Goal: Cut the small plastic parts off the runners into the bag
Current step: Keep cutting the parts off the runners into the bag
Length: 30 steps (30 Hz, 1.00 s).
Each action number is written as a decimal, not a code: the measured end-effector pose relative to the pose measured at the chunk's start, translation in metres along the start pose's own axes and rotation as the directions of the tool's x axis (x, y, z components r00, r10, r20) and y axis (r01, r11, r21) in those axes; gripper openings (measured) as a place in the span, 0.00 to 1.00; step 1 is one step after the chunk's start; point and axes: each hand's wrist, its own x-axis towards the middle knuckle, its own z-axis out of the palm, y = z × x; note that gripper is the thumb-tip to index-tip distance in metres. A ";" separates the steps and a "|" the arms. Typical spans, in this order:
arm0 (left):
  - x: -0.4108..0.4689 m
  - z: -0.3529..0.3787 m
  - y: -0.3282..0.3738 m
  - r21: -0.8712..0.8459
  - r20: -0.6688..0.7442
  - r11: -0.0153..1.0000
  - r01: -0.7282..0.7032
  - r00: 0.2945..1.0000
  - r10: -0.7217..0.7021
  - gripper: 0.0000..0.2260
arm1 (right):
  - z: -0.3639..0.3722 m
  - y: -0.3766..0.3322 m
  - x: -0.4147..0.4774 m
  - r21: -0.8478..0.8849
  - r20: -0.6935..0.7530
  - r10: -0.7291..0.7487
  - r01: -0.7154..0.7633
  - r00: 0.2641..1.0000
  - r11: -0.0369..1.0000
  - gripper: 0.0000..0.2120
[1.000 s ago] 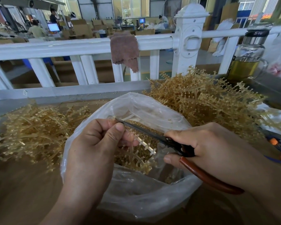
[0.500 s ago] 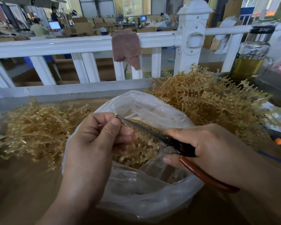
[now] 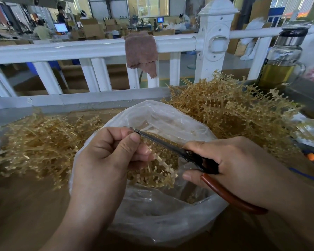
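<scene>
Head view showed the left hand (image 3: pixel 109 156) pinching a runner (image 3: pixel 164 164) over the open mouth of the bag (image 3: pixel 163 211), its comb of small parts hanging just above those already inside. The right hand (image 3: pixel 230 165) gripped the scissors (image 3: pixel 172 147), blades nearly closed, tip beside the left thumb. Snipping looked under way; next, the blades probably needed to reopen against the following stubs. Uncut runners (image 3: pixel 230 113) were heaped beyond.

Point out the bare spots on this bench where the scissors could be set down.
Bare brown bench lies at the near left, between the left runner pile and the bag. The far right is crowded by the larger runner pile.
</scene>
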 end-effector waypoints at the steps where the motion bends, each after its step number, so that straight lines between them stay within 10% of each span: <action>1: 0.000 0.000 0.000 0.002 0.000 1.000 0.001 1.000 -0.001 0.05 | 0.000 -0.001 0.000 0.008 0.005 0.002 -0.002 1.000 1.000 0.26; 30: 0.003 -0.003 -0.003 -0.006 -0.038 1.000 0.011 0.999 -0.011 0.11 | 0.003 0.000 0.002 0.191 0.000 0.058 -0.057 0.998 0.980 0.23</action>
